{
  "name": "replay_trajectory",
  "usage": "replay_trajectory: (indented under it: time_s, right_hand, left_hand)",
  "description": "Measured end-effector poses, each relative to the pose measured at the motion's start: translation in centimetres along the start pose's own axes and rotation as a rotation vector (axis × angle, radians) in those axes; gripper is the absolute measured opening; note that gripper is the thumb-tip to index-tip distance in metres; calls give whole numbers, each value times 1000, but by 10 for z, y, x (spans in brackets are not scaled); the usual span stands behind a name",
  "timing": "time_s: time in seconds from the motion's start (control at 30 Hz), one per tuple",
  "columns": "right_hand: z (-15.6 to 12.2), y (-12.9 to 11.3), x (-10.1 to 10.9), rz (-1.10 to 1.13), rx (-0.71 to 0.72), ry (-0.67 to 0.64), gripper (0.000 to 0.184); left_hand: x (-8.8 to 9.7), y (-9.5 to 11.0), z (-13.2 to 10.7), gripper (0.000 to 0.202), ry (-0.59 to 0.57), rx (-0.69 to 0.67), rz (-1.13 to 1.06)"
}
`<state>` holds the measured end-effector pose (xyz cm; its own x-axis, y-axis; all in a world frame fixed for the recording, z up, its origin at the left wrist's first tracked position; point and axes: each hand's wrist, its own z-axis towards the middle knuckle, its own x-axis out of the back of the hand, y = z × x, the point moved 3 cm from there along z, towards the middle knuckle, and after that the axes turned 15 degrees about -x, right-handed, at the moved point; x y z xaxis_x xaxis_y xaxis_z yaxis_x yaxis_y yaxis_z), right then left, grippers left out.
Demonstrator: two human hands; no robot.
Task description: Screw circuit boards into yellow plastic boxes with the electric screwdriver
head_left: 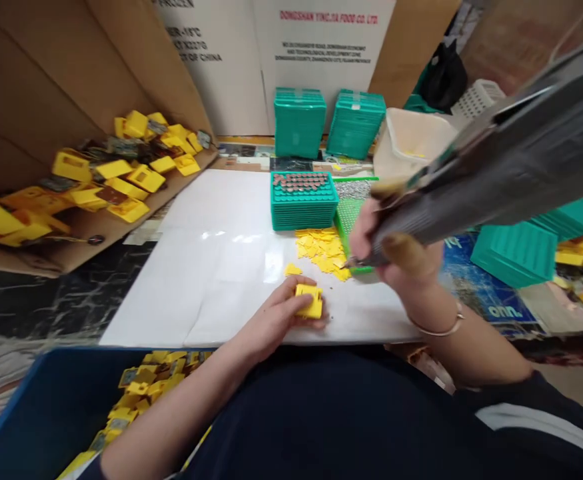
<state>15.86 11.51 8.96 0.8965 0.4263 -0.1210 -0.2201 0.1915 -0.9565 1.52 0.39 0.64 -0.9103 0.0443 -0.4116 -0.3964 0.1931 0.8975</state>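
Background: a white printed carton [321, 40] stands behind the work, red and black lettering on its face.
Tabletop: a glossy white surface [196, 267] spreads between the person and the carton.
Brown cardboard box [46, 67]: at the left, its open side facing the work, with many yellow housings [144, 177] heaped inside.
Blue bin [16, 417]: below the near left edge, partly filled with more yellow parts.
Dark grey tool [501, 143]: slants across the right side, its narrow tip down beside the yellow chips.
Teal stacks: two upright at the back [300, 123] [356, 127], next to a white tub [416, 137].
Teal tray stack [304, 210]: in the middle, copper-coloured pieces along the top tray.
Green tray [350, 210]: just right of that stack, silvery bits at its far end.
Right hand [421, 267]: fingers wrapped round the tool near its lower end; a bracelet circles the wrist.
Left hand [286, 307]: fingers curled round a yellow block — thumb across its face — close to the near edge.
Yellow block [314, 305]: in that grip, near the chips.
Yellow chips [321, 250]: loosely piled in front of the teal tray stack.
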Motion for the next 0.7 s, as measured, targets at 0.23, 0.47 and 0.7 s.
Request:
replay_trajectory:
  time_s: [0.23, 0.47, 0.7]
  right_hand:
    - [21, -8, 45, 5, 137, 367, 22]
    - [23, 5, 68, -195, 333, 509, 35]
    - [6, -9, 76, -343, 464, 675, 67]
  left_hand:
    - [94, 70, -88, 28, -176, 42, 816]
    - [187, 134, -31, 40, 577, -290, 1690]
    - [205, 147, -1, 43, 651, -278, 1838]
